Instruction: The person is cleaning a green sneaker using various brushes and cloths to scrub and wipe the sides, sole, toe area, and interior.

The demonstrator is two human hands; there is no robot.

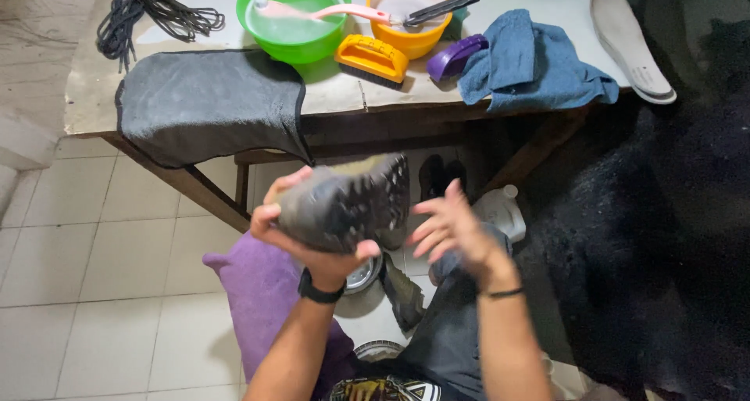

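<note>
Left hand (312, 241): I see it cupped under a dark grey lugged-sole shoe (344, 202), thumb and fingers clamped around the heel end; a black watch sits on that wrist.
Shoe position: held in the air in front of the surface edge, sole turned up toward the camera, toe end pointing right. The upper is hidden beneath the sole, and motion blur softens the tread.
Right hand (449, 229): just beside the shoe's toe end, fingers spread apart and holding nothing; blur keeps me from telling whether the fingertips touch the shoe. A thin dark band circles the wrist.
Surface (336, 92): a pale top on wooden legs, its far edge cut off by the frame.
On the surface, left: a dark grey cloth (207, 100) draped over the front edge, and a tangle of black laces (148, 18) behind it.
On the surface, middle: a green plastic bowl (293, 18) of water with a pink long-handled brush (328, 12) across it, an orange bowl (406, 14), an orange scrubbing brush (371, 57), a purple brush (453, 57).
On the surface, right: a crumpled blue towel (531, 61) and a white insole (629, 41) overhanging the corner.
Below: a purple cloth (266, 299) over my lap, a second shoe (402, 291) on the tiled floor, partly hidden by my arms, and a white plastic bottle (500, 209).
Right side: too dark for me to make out.
</note>
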